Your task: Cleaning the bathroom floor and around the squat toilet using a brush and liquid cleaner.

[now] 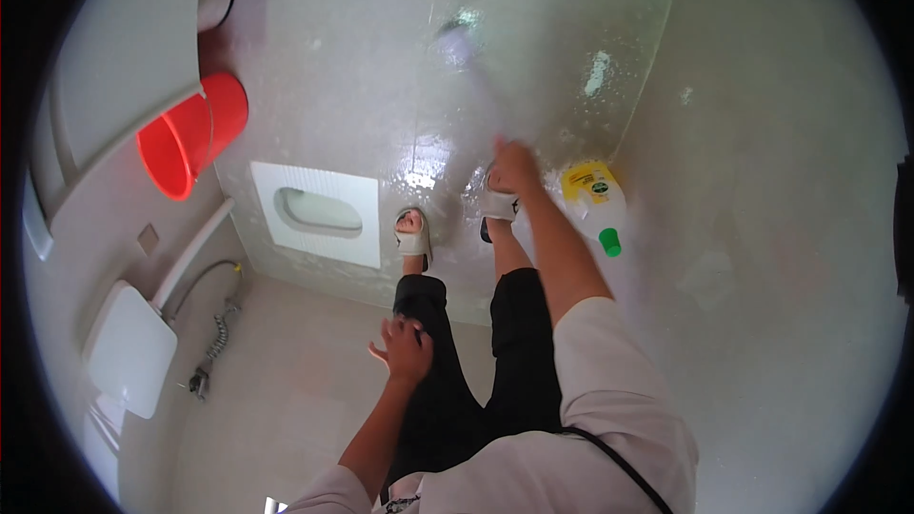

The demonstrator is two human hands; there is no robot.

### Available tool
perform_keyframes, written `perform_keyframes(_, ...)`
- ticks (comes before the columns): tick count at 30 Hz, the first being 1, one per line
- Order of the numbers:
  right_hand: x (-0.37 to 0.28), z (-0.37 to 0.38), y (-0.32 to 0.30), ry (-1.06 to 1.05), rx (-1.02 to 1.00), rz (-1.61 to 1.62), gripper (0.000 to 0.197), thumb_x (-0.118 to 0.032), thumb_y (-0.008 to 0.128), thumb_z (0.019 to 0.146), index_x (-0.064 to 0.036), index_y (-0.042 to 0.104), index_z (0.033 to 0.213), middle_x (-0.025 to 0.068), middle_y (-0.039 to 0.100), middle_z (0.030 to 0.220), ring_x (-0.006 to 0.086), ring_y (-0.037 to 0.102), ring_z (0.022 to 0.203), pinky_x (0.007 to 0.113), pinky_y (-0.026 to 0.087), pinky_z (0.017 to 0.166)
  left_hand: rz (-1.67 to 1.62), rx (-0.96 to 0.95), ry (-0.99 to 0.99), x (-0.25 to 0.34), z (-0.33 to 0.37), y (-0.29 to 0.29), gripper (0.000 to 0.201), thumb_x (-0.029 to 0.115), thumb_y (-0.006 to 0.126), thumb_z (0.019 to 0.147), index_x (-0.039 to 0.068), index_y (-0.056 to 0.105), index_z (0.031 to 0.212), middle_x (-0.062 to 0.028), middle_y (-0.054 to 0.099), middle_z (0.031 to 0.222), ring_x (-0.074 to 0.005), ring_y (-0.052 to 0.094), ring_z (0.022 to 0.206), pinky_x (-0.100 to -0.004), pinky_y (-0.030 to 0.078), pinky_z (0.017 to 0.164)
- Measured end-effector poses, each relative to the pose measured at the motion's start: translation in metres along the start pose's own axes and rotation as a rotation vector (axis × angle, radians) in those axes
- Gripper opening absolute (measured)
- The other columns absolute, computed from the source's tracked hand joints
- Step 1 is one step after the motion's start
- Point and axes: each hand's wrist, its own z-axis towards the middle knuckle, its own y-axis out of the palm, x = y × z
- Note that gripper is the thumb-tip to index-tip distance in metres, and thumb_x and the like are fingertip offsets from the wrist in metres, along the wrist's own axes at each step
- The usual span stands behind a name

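Observation:
My right hand (pixel 516 169) is closed around the handle of a pale purple long-handled brush (pixel 457 46). Motion smears the brush, and its head meets the wet, shiny floor ahead of me. My left hand (pixel 407 350) is at my left knee, against the black trouser leg, with its fingers apart and nothing in it. Just right of my right foot stands a white cleaner bottle (pixel 592 198) with a yellow label and a green cap.
A white squat toilet (pixel 367 205) is set in the floor left of my feet. Farther left are a red bucket (pixel 219 119), a white cistern (pixel 133 347), a pipe (pixel 193 252) and a coiled hose (pixel 218 338). A wall (pixel 762 228) rises on the right.

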Motion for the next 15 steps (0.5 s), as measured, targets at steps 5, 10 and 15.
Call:
perform_keyframes(5, -0.037, -0.063, 0.053, -0.216, -0.184, -0.061, 0.060, -0.051, 0.040, 0.102, 0.0028, 0.066, 0.104, 0.0261, 0.069, 0.105, 0.0450, 0.067, 0.100, 0.055, 0.051, 0.089, 0.145, -0.351, 0.109, 0.026, -0.049, -0.009, 0.043, 0.042, 0.060, 0.090, 0.024, 0.055, 0.129, -0.0049, 0.035, 0.157, -0.0391, 0.017, 0.150, -0.0866, 0.016, 0.099)
perform_keyframes(10, -0.031, -0.025, 0.005, 0.024, 0.149, 0.252, 0.065, -0.054, 0.035, 0.103, 0.0037, 0.063, 0.104, 0.0323, 0.067, 0.100, 0.0504, 0.065, 0.096, 0.057, 0.050, 0.088, 0.156, -0.162, 0.381, 0.074, -0.077, -0.101, 0.046, 0.039, 0.065, 0.089, 0.023, 0.055, 0.131, -0.0088, 0.035, 0.157, -0.0423, 0.019, 0.149, -0.0735, 0.029, 0.107)
perform_keyframes(15, 0.011, 0.084, -0.152, 0.218, 0.344, 0.329, 0.072, -0.054, 0.030, 0.104, 0.0072, 0.064, 0.090, 0.0268, 0.068, 0.076, 0.0403, 0.069, 0.071, 0.050, 0.055, 0.071, -0.047, -0.001, 0.420, 0.054, -0.041, -0.156, 0.052, 0.032, 0.073, 0.084, 0.021, 0.055, 0.131, -0.0216, 0.029, 0.156, -0.0444, 0.035, 0.140, -0.0472, 0.040, 0.110)
